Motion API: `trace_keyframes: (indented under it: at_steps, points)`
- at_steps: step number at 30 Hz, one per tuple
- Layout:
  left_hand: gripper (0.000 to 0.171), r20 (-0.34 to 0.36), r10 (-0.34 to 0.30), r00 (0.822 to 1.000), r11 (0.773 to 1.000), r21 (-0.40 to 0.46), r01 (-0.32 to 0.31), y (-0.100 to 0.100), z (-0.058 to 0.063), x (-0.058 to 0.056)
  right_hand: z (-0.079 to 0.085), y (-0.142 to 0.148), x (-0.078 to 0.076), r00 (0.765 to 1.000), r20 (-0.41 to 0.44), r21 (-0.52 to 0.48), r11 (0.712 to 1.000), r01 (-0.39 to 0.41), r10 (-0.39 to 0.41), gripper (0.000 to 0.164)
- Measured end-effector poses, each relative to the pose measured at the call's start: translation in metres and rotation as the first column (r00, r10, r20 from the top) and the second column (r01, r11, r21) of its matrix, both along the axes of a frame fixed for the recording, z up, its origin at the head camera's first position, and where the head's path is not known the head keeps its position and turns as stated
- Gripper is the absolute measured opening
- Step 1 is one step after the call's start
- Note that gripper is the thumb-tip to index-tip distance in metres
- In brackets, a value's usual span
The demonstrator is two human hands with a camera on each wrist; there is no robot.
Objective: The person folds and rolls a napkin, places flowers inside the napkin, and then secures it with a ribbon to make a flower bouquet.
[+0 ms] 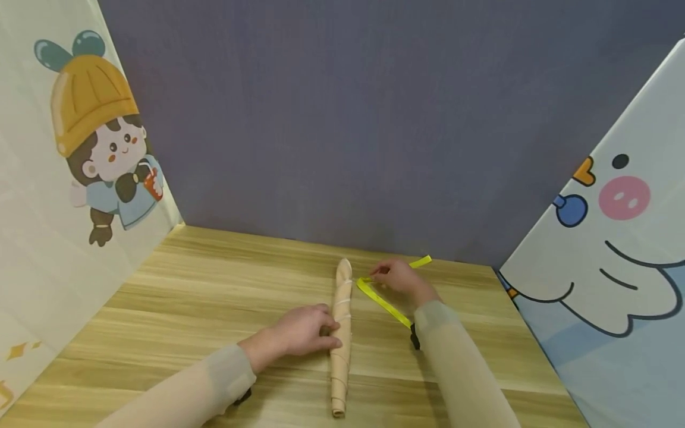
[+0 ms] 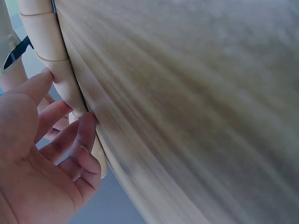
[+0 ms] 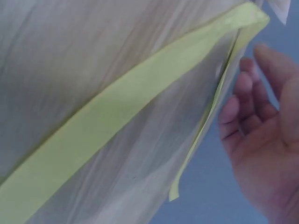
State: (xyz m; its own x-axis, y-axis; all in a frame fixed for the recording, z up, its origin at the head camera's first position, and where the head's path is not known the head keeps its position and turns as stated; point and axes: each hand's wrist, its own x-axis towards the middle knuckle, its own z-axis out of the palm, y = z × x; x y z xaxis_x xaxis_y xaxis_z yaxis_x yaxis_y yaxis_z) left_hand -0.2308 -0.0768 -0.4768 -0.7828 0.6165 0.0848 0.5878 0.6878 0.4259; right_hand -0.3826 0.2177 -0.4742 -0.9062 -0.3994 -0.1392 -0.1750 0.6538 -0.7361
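A long beige roll, tapered and wrapped in spiral layers, lies lengthwise on the wooden table. Thin white lines cross its far half. My left hand holds the roll near its middle from the left; in the left wrist view the thumb and bent fingertips touch it. To the right lies a flat yellow ribbon, folded back at a corner close to the roll. My right hand hovers beside that fold, fingers loosely bent, and the right wrist view shows nothing between thumb and fingers.
The wooden table meets a dark blue-grey wall at the back. Printed cloth panels stand at the left and right. The ribbon's far end points toward the back edge.
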Motion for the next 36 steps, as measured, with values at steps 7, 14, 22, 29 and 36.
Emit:
trace_keyframes:
  at_steps: [7,14,22,29,36]
  points:
    - [0.041,0.021,0.005,1.0,1.0,-0.01,-0.004,0.001,-0.001,0.001,-0.003,-0.015,0.01,1.0,-0.01,0.028,0.999,0.017,-0.016,0.018]
    - [0.041,0.018,0.013,1.0,1.0,-0.013,-0.013,0.002,-0.002,-0.001,-0.004,-0.02,0.008,0.998,-0.001,-0.032,0.998,0.063,-0.063,0.022]
    - [0.039,0.01,0.008,1.0,1.0,-0.002,-0.008,-0.001,0.0,-0.001,-0.004,-0.025,0.013,0.994,0.108,-0.171,0.985,0.038,-0.02,0.017]
    - [0.039,-0.008,0.001,1.0,1.0,0.005,-0.001,-0.001,-0.001,-0.001,0.011,-0.033,0.0,0.987,-0.155,-0.026,0.999,0.048,-0.052,0.016]
    - [0.039,-0.004,-0.006,1.0,1.0,0.0,0.006,-0.001,0.001,0.0,0.04,-0.059,-0.002,0.971,-0.235,-0.177,0.984,-0.009,-0.033,0.016]
